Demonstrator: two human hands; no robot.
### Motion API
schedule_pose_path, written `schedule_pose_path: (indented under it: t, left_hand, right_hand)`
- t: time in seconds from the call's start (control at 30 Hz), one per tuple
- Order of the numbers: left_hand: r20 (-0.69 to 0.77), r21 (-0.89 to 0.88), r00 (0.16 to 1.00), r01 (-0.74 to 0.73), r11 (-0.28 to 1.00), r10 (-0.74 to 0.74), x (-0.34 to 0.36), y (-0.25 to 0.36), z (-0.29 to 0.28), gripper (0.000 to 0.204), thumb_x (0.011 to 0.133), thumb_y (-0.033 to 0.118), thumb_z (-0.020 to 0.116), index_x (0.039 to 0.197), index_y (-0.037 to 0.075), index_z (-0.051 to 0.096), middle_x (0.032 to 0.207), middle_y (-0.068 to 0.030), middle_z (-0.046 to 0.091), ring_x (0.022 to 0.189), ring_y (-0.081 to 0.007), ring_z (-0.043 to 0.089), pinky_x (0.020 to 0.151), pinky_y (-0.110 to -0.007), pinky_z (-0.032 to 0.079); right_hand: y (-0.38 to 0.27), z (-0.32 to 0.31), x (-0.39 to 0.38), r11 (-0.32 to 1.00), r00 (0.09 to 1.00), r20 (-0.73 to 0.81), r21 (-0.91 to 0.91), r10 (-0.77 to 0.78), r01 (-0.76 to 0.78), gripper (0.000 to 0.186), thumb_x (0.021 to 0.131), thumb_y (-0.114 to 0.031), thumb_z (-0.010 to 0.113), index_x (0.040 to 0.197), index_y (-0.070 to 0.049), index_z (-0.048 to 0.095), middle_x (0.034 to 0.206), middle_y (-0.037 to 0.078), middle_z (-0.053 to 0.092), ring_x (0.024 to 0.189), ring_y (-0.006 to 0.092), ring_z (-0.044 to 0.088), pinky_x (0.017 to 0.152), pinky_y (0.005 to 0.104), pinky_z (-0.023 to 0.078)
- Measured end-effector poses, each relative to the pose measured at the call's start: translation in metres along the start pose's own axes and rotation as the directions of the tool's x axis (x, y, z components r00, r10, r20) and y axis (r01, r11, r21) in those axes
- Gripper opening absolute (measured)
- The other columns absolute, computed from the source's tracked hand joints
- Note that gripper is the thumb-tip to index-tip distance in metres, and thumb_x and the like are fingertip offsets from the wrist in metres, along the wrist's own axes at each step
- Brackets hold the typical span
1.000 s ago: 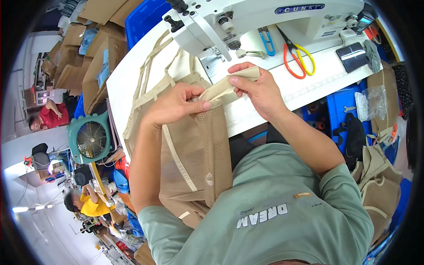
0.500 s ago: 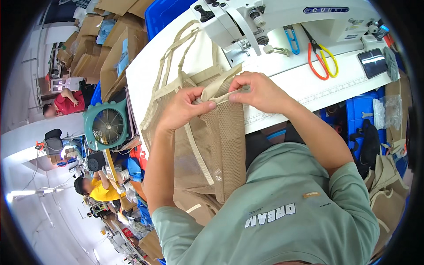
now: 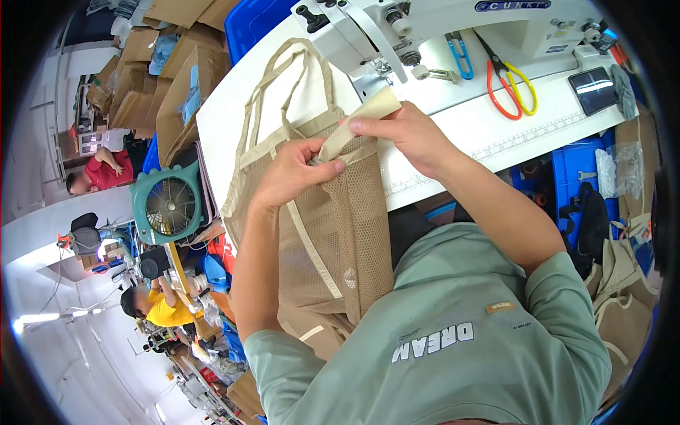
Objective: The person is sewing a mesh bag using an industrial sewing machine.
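A tan mesh bag (image 3: 319,248) hangs from the white table's left part toward my lap, its straps lying on the tabletop. My left hand (image 3: 304,166) pinches the bag's top edge, where a pale beige fabric band (image 3: 372,108) is folded. My right hand (image 3: 397,134) grips that band farther right, thumb on top and the other fingertips partly hidden beneath it. Both hands are just in front of the white sewing machine's needle area (image 3: 379,74).
Blue snips (image 3: 462,57), red-and-yellow scissors (image 3: 513,92) and a phone (image 3: 595,91) lie right on the white table (image 3: 482,131). A green fan (image 3: 166,202) and cardboard boxes (image 3: 177,120) stand left. Two co-workers (image 3: 110,170) (image 3: 159,304), in red and yellow, are farther left. Blue crate (image 3: 570,166) lies right.
Since half a second ago my right hand has moved up with the band, lifting and turning it over its fingers. My left hand keeps its hold. The view has shifted slightly.
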State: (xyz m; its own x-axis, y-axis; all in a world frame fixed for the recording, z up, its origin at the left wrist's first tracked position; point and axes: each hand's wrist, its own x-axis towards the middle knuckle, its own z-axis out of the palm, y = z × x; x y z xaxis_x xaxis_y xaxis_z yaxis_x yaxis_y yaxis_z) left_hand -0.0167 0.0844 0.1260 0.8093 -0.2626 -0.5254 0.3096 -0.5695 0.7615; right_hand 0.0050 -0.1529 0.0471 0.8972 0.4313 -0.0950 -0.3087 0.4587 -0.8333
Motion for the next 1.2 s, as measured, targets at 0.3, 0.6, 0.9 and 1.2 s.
schedule_pose_path:
  t: [0.3, 0.6, 0.9, 1.2]
  left_hand:
    - [0.087, -0.163, 0.993, -0.066, 0.984, 0.081, 0.001, -0.013, -0.007, 0.039, 0.093, 0.024, 0.081, 0.123, -0.001, 0.075, 0.099, 0.0041, 0.072, 0.086, -0.0037, 0.063, 0.078, -0.022, 0.049]
    - [-0.094, -0.257, 0.996, -0.032, 0.966, 0.008, 0.015, -0.020, -0.003, 0.030, 0.100, 0.033, 0.074, 0.110, 0.005, 0.077, 0.083, 0.0091, 0.062, 0.074, -0.0037, 0.051, 0.069, -0.023, 0.039]
    - [0.142, 0.043, 0.988, -0.075, 0.996, 0.068, 0.019, 0.019, -0.006, 0.023, 0.105, 0.031, 0.070, 0.103, 0.008, 0.075, 0.080, 0.0077, 0.060, 0.074, -0.0037, 0.051, 0.065, -0.023, 0.039]
    - [-0.097, -0.145, 0.994, 0.040, 0.989, -0.055, 0.025, 0.031, 0.005, 0.031, 0.099, 0.042, 0.073, 0.099, 0.011, 0.077, 0.076, 0.0076, 0.058, 0.067, -0.0046, 0.048, 0.059, -0.024, 0.035]
  right_hand:
    - [0.015, -0.013, -0.006, 0.997, 0.997, -0.082, -0.082, -0.002, -0.005, 0.029, 0.093, -0.027, 0.083, 0.103, 0.001, 0.083, 0.094, 0.006, 0.080, 0.089, 0.0116, 0.067, 0.086, 0.0294, 0.051]
    - [0.010, -0.017, -0.006, 0.989, 0.998, -0.063, -0.146, 0.026, -0.035, 0.027, 0.099, -0.019, 0.076, 0.115, 0.003, 0.078, 0.104, 0.009, 0.079, 0.095, 0.0130, 0.072, 0.091, 0.0287, 0.054]
    - [0.003, -0.016, -0.006, 0.997, 0.995, -0.079, 0.049, 0.055, -0.051, 0.028, 0.100, -0.015, 0.075, 0.117, 0.007, 0.074, 0.104, 0.013, 0.077, 0.090, 0.0180, 0.075, 0.085, 0.0310, 0.061]
    - [0.001, -0.016, -0.010, 0.999, 0.997, -0.067, 0.022, -0.032, 0.034, 0.025, 0.100, -0.013, 0.073, 0.116, 0.007, 0.075, 0.104, 0.015, 0.079, 0.093, 0.0197, 0.077, 0.087, 0.0327, 0.063]
